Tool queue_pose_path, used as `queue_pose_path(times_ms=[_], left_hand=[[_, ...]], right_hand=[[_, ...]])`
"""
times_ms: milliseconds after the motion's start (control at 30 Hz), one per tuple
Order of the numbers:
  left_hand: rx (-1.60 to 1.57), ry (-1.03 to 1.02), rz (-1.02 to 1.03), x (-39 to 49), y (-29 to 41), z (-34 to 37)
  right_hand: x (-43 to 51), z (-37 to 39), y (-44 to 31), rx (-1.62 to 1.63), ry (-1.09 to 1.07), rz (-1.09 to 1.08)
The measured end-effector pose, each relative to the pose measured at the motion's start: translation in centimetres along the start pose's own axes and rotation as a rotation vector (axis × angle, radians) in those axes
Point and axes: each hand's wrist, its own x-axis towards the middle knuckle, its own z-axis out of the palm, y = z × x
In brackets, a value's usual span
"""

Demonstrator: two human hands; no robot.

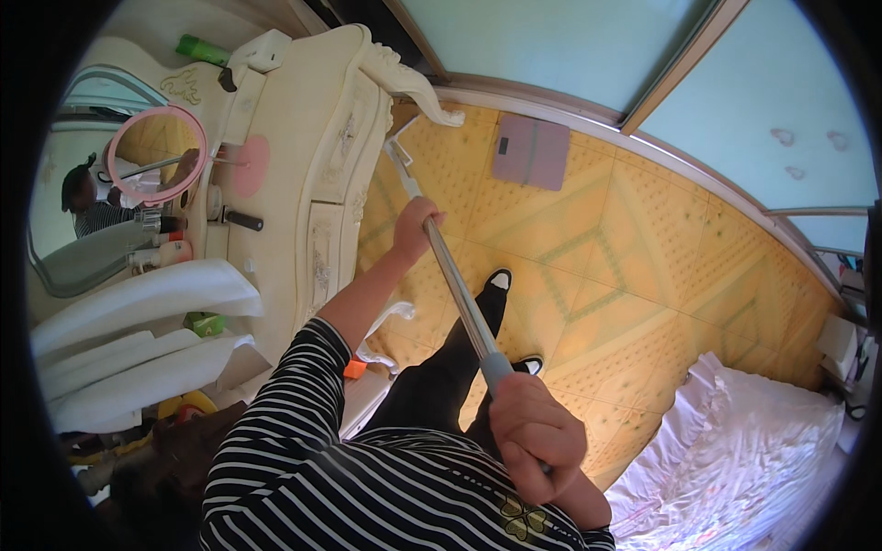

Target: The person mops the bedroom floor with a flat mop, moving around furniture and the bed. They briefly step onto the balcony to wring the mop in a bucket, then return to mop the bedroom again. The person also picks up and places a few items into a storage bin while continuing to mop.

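A long metal pole (456, 279) of a floor-cleaning tool, likely a mop, runs slantwise in front of my body. My left hand (415, 226) is wrapped around its lower part, near the white joint. Closer to my chest, my right hand (539, 437) grips the pole's top end, just past a grey sleeve (496, 370). At the far end, a white frame (400, 148) reaches the floor beside the dresser's front leg. Part of that head is hidden by the dresser (286, 138), so its full shape cannot be made out.
A pink bathroom scale (530, 152) lies on the patterned yellow tile floor (586, 275) near sliding frosted doors (551, 48). On the dresser stands a round pink mirror (157, 155). White towels (151, 296) hang at left. A bed with a frilled cover (730, 454) occupies the lower right.
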Motion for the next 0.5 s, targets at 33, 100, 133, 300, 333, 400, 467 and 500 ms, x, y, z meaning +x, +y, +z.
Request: queue_pose_path(times_ms=[33,100,133,300,333,400,467,500], left_hand=[[0.026,-0.022,0.001,-0.6,0.9,0.2],[0.014,-0.013,-0.007,-2.1,3.3,0.5],[-0.003,-0.019,-0.020,-2.8,4.6,0.6],[-0.002,-0.016,0.021,-4.7,10.6,-0.1],[-0.028,0.002,0.021,-4.7,11.6,-0.2],[-0.009,0.026,0.026,-4.6,13.2,-0.3],[-0.018,0.059,0.048,-4.5,14.2,-0.3],[-0.029,0.075,0.073,-4.4,14.5,-0.2]], right_hand=[[-0.6,-0.3,-1.0,0.000,-0.009,-0.020],[-1.7,-0.8,-3.1,0.005,-0.017,-0.030],[-2.0,-0.6,-3.7,0.034,0.020,-0.113],[-3.4,-1.4,-8.9,0.048,-0.016,-0.185],[-3.4,-1.6,-9.3,0.068,-0.032,-0.218],[-3.4,-2.1,-10.5,0.079,-0.045,-0.258],[-3.3,-2.6,-11.5,0.090,-0.059,-0.257],[-3.1,-2.7,-11.7,0.100,-0.070,-0.255]])
